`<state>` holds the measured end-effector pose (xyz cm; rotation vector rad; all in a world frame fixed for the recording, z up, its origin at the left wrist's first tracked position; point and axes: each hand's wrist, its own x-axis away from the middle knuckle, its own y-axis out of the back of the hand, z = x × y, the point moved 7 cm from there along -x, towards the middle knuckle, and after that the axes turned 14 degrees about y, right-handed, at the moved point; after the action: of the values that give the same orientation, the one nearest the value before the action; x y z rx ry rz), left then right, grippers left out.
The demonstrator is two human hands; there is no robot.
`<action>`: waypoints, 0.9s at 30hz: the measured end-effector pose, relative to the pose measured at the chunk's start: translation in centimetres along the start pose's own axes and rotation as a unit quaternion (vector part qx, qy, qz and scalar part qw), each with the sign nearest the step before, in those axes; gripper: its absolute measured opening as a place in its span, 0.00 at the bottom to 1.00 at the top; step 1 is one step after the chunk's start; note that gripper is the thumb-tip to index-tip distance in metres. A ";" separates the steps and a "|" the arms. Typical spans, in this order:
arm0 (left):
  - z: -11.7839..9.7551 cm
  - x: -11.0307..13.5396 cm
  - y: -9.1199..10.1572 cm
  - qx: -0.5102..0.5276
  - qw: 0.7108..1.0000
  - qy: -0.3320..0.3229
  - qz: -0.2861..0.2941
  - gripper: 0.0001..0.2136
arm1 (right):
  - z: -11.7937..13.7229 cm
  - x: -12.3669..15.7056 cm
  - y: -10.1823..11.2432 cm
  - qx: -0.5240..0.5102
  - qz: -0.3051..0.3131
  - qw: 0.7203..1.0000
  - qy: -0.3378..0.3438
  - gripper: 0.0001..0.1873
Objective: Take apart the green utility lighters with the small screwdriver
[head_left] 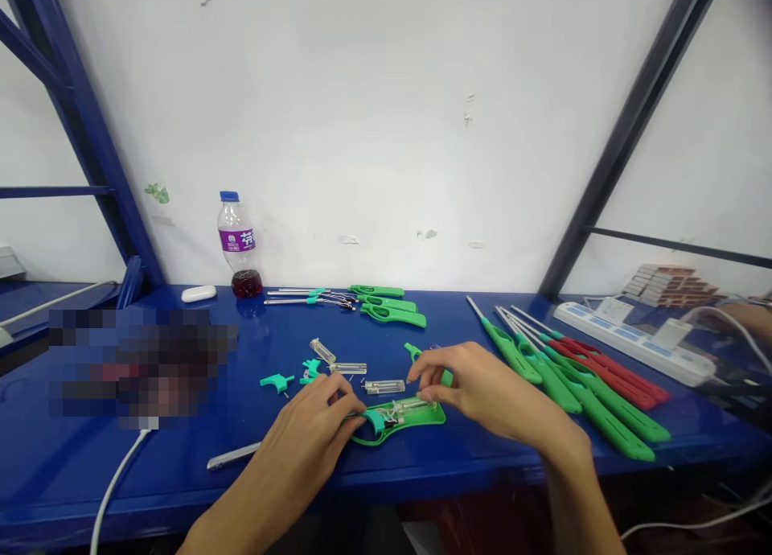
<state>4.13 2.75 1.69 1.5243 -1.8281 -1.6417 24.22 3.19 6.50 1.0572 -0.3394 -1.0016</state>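
Note:
An opened green lighter shell with a teal trigger and small inner parts lies near the front edge of the blue table. My left hand rests on its left end, fingers curled against the trigger loop. My right hand pinches at the shell's upper right part with fingertips pressed together. Just behind lie clear fuel cartridges and loose teal triggers.
Assembled green and red long lighters lie in a row to the right. More green lighters lie at the back beside a drink bottle. A power strip sits far right. A metal tube and a white cable lie at left.

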 end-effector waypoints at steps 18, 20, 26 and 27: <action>-0.1 -0.2 1.2 -0.113 0.991 -0.001 -0.070 0.16 | -1.9 -0.7 -2.8 -0.005 0.086 0.996 -0.038 0.09; 1.3 -0.5 2.0 -0.094 0.993 0.040 -0.061 0.15 | -1.8 -0.6 -2.7 -0.005 0.088 0.996 -0.034 0.10; 4.3 -0.6 3.5 -0.078 0.989 0.118 -0.047 0.14 | -0.9 -0.3 -2.2 -0.006 0.068 0.998 -0.002 0.10; 4.0 -0.5 3.4 -0.081 0.989 0.115 -0.053 0.15 | -0.8 -0.3 -2.0 0.001 0.064 0.998 0.000 0.08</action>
<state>-0.40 4.86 3.43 1.6847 -1.4819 -1.5436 23.56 3.66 4.44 1.0236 -0.4039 -0.8869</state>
